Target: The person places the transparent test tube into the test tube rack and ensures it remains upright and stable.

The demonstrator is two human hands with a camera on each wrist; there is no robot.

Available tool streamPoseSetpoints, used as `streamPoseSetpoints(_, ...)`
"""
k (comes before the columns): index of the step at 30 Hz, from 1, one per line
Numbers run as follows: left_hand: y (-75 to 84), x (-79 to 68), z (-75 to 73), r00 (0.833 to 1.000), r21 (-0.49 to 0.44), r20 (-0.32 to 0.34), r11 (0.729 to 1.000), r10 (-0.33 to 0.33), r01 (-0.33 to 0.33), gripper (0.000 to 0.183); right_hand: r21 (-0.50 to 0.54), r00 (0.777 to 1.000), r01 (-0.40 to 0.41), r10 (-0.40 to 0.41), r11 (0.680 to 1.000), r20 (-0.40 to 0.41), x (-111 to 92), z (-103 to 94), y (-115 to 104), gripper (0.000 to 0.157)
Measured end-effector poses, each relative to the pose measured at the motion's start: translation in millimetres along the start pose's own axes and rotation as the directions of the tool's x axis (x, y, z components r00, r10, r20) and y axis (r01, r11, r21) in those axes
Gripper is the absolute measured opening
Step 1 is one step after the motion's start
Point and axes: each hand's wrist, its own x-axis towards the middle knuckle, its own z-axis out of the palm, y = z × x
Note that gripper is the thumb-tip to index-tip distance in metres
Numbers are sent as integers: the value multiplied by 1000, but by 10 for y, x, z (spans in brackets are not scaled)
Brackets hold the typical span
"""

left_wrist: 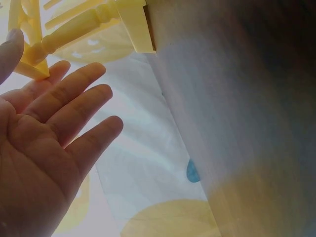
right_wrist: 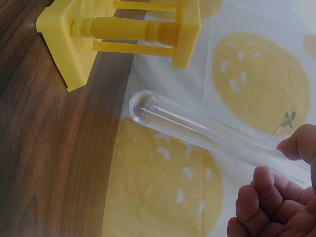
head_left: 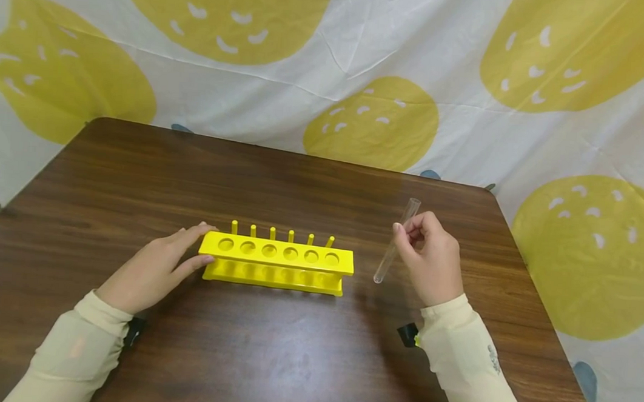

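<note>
A yellow test tube rack (head_left: 275, 256) stands on the table, with a row of round holes in its top plate and several pegs along the back. At its left end my left hand (head_left: 151, 268) holds the top plate between thumb and index finger. The other fingers (left_wrist: 81, 111) extend loosely away from the rack in the left wrist view. To the right of the rack, my right hand (head_left: 434, 258) pinches a clear glass test tube (right_wrist: 197, 131) near its upper end. The tube slants, its rounded bottom pointing down toward the rack. No tubes sit in the rack's holes.
The brown wooden table (head_left: 281, 357) has rounded far corners. Behind it and along its sides hangs a white cloth (head_left: 273, 95) printed with large yellow fruit shapes. Dark wrist camera mounts show at both cream sleeves (head_left: 472, 354).
</note>
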Motion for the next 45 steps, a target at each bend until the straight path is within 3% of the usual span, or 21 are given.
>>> streamPoseSetpoints(10, 13, 3, -24, 1000, 2, 14, 1000, -27, 27, 53, 14, 995, 83, -82, 996, -56, -15, -29, -78, 16)
streamPoseSetpoints(27, 32, -11, -26, 997, 11, 35, 997, -71, 70, 59, 37, 991, 113, -110, 993, -73, 6, 21, -81, 16)
streamPoseSetpoints(37, 38, 0, -9, 998, 14, 23, 999, -53, 53, 58, 36, 991, 119, -116, 992, -71, -4, 7, -75, 16)
streamPoseSetpoints(45, 32, -13, -14, 998, 20, 23, 998, -62, 62, 58, 34, 983, 171, -169, 985, -68, 28, 17, -101, 16)
